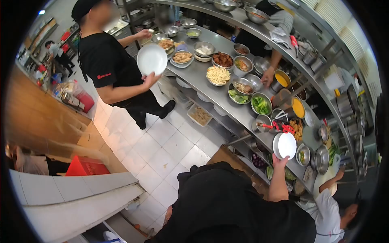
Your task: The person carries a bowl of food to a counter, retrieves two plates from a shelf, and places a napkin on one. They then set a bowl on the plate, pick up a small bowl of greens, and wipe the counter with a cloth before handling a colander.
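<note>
At your left, only a sliver of your left arm or hand shows; I cannot tell how it is held. Farther right, a round bowl holds pale strips; a round metal bowl holds bright leafy greens. Your right hand pinches stacked white round plates by the rim, near a small steel bowl of food.

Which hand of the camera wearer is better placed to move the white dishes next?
Probably the right hand: it grips the white dishes, while the left arm is low, away from them.
</note>
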{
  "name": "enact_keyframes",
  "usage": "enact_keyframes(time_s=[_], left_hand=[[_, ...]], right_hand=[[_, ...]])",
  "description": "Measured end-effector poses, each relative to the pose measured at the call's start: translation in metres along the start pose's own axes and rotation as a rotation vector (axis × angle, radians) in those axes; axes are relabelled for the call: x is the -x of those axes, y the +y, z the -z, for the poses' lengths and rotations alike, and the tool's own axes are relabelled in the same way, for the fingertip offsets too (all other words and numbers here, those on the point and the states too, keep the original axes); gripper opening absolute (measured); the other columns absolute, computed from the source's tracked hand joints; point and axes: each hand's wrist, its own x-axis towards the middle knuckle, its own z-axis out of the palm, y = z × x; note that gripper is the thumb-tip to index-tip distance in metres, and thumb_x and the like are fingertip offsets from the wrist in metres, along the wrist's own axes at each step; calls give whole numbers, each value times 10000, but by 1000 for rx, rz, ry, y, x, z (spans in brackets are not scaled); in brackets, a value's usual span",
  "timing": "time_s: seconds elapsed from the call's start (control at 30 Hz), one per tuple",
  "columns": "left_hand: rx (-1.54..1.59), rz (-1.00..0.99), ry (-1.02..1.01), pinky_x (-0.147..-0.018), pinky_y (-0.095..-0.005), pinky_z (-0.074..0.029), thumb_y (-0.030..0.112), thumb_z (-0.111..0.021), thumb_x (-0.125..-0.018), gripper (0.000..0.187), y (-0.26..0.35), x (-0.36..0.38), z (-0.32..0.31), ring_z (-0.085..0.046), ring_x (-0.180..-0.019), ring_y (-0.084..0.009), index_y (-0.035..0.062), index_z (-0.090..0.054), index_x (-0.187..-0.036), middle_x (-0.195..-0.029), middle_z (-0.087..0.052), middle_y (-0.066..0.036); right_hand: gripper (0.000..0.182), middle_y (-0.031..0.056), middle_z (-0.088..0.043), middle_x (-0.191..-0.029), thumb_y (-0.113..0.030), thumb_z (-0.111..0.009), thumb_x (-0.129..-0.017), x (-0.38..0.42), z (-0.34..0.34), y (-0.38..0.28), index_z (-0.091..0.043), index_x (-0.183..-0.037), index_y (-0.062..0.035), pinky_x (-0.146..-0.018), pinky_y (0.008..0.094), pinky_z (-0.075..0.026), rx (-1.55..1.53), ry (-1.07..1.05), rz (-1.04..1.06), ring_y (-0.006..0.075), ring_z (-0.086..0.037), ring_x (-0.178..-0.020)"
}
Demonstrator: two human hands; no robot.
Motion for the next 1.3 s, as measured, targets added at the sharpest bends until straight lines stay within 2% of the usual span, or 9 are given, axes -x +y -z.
enact_keyframes(time_s=[0.13, 0.23, 0.4, 0.5, 0.57, 0.7, 0.97, 1.0, 1.3], left_hand=[[34, -50, -26, -606, -409, -531, 433, -581, -936, 401, 108, 10, 16, -598, -740, -181, 79, -581, -1125, -860, -626, -25], [90, 98, 91, -611, -406, -533, 446, -616, -921, 503, 123, -36, 46, -606, -753, -167, 84, -540, -1261, -912, -653, -35], [-70, 59, 297, -639, -412, -570, 421, -576, -942, 468, 183, -68, 118, -638, -822, -194, 60, -554, -1239, -982, -665, -71], [-71, 31, 377, -642, -413, -570, 405, -576, -944, 461, 223, -72, 129, -634, -836, -194, 59, -553, -1247, -996, -660, -75], [-76, 11, 424, -643, -417, -568, 397, -577, -943, 456, 246, -69, 120, -634, -850, -195, 59, -555, -1249, -1010, -659, -76], [-81, -76, 316, -483, -324, -530, 376, -625, -912, 475, 270, -77, 79, -621, -659, -160, 23, -587, -1229, -858, -664, -87], [-187, 129, 76, -674, -409, -560, 400, -630, -901, 444, 292, -59, -10, -637, -807, -166, 60, -603, -1184, -925, -655, -21], [-305, 118, 86, -693, -410, -553, 397, -617, -904, 429, 348, -8, -25, -631, -813, -168, 65, -606, -1174, -921, -649, -17], [-404, 156, 92, -650, -415, -569, 408, -581, -908, 469, 340, -101, 35, -659, -851, -211, 31, -602, -1185, -964, -669, -85]], right_hand=[[802, 197, -414, -1414, -681, -453, -904, 25, -17, -5, -308, -1454, -115, -953, 558, -499, 40, 18, -57, 428, -498, -1219], [903, 258, -383, -1411, -710, -498, -867, 14, -7, -3, -253, -1469, -83, -979, 549, -478, 81, -33, -35, 478, -503, -1192], [958, 275, -372, -1408, -734, -525, -835, 10, -2, -3, -237, -1475, -82, -994, 541, -467, 85, -28, -76, 483, -503, -1190], [986, 267, -362, -1422, -776, -501, -816, 3, 4, 0, -241, -1483, -98, -1054, 543, -391, 65, 1, -98, 478, -464, -1233], [979, 280, -374, -1396, -761, -534, -809, 5, 6, 2, -256, -1467, -93, -1027, 522, -437, 68, -24, -93, 461, -497, -1195], [998, 272, -411, -1369, -790, -530, -784, 6, 8, 7, -271, -1462, -105, -973, 494, -491, 45, 42, -101, 435, -535, -1159], [978, 218, -462, -1363, -812, -464, -804, 7, 8, -1, -312, -1457, -101, -982, 486, -467, 99, 39, -193, 416, -520, -1200], [966, 212, -457, -1373, -803, -473, -809, 4, 13, 0, -329, -1444, -89, -996, 503, -449, 94, 28, -198, 414, -512, -1208], [953, 249, -455, -1325, -748, -509, -836, 22, -5, 0, -325, -1418, -17, -935, 505, -511, 46, 123, -115, 438, -534, -1138]])
